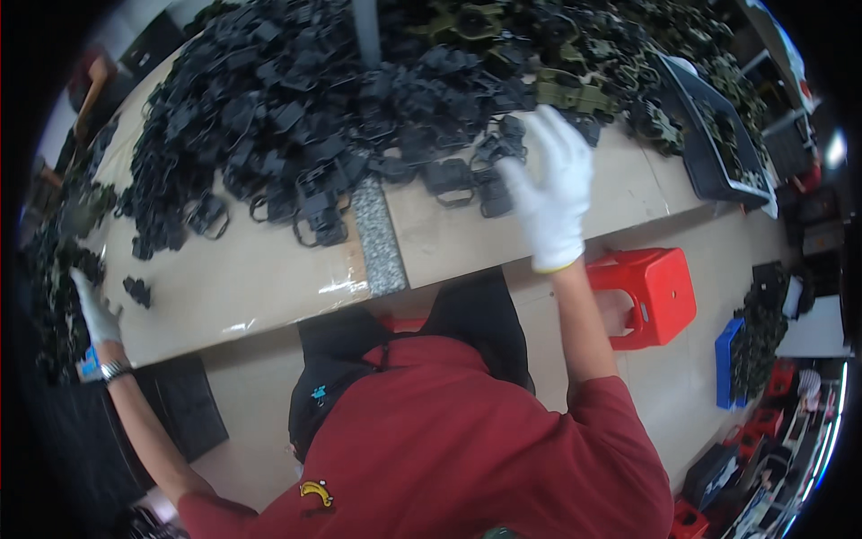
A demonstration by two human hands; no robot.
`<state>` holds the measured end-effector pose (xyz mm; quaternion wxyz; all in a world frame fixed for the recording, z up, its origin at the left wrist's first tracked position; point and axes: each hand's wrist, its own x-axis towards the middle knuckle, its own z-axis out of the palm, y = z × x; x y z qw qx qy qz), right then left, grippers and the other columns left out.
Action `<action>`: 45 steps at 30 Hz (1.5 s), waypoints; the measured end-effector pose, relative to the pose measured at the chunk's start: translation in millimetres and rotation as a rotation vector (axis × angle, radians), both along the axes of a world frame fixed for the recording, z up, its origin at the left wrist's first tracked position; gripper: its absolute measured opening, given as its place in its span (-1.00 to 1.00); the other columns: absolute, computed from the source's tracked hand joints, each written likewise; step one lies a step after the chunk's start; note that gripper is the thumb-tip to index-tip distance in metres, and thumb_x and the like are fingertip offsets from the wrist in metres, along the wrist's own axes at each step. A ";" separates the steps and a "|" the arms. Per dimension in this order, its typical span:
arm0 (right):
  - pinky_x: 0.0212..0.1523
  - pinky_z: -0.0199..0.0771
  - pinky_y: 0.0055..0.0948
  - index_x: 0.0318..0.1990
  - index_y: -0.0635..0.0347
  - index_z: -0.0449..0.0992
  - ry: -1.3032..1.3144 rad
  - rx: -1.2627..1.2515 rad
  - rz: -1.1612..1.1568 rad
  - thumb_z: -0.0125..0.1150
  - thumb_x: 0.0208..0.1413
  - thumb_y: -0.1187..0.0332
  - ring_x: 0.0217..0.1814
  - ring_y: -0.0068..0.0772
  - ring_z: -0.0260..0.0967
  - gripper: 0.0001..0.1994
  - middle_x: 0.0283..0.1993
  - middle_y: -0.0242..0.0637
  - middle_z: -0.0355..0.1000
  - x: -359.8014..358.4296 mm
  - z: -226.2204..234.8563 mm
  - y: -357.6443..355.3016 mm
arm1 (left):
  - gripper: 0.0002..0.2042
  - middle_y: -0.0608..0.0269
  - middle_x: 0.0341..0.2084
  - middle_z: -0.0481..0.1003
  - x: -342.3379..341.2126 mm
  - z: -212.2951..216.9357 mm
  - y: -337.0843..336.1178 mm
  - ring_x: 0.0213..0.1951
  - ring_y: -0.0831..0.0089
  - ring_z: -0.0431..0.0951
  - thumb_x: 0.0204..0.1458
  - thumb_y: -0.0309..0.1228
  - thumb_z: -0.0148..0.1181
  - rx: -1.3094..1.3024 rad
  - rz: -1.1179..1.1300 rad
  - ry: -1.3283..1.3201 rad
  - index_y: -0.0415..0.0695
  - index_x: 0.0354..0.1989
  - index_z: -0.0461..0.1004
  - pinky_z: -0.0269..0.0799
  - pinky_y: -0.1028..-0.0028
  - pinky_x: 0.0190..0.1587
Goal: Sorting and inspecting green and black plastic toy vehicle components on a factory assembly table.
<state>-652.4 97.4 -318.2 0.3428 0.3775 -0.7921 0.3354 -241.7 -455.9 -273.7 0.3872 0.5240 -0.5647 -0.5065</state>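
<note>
Head view: right hand (pixel 552 196), 2 o'clock, fingers spread, seemingly empty, likely at reaching step by black pieces (pixel 447 178); gripping needs curled fingers. Left hand (pixel 95 310), 9 o'clock: grip unclear.

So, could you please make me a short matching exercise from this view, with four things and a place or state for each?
Things:
1. Right hand
2. Left hand
3. Red stool
4. Grey crate

Places and states:
A. Standing on the floor
B. Metallic band on its wrist
C. On the right part of the table
D. Fingers spread, close to the black parts

Pairs: 1-D, 2-B, 3-A, 4-C
</note>
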 end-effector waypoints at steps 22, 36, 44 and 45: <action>0.03 0.47 -0.14 -0.02 0.14 0.51 -0.180 -0.046 -0.760 0.58 -0.23 0.19 -0.08 0.03 0.48 -0.44 -0.09 -0.11 0.52 -277.7 -39.0 189.8 | -0.55 -0.08 0.40 0.18 -172.6 -112.6 261.5 0.48 -0.03 0.00 0.10 -0.54 0.22 -0.771 -0.623 -0.334 -0.09 0.22 0.46 -0.03 0.18 0.45; 0.11 0.51 -0.11 0.07 0.23 0.37 -0.711 -1.014 0.582 0.14 0.22 0.51 0.05 -0.30 0.47 -0.72 0.03 -0.22 0.46 -108.6 78.8 157.6 | -0.37 -0.06 0.18 0.40 -242.2 -27.6 384.6 0.23 0.04 0.40 -0.10 -0.35 0.47 -1.000 -1.026 0.052 -0.20 0.21 0.41 0.30 0.20 0.27; 0.25 0.42 -0.04 0.14 0.24 0.46 -1.201 -0.944 0.800 -0.05 0.29 0.31 0.13 -0.17 0.48 -0.65 0.10 -0.09 0.51 -20.5 27.6 89.9 | -0.58 0.18 0.10 0.47 -242.8 -40.9 385.8 0.07 0.36 0.51 0.23 -0.27 0.13 0.098 -0.926 0.520 -0.22 0.19 0.38 0.42 0.39 0.11; 0.21 0.47 -0.08 0.12 0.24 0.47 -1.257 -0.945 0.829 -0.06 0.28 0.29 0.10 -0.17 0.49 -0.64 0.06 -0.08 0.53 -9.7 23.9 79.5 | -0.61 0.20 0.08 0.48 -239.6 -41.8 373.7 0.05 0.35 0.52 0.29 -0.20 0.04 0.423 -0.928 0.650 -0.19 0.15 0.40 0.43 0.39 0.09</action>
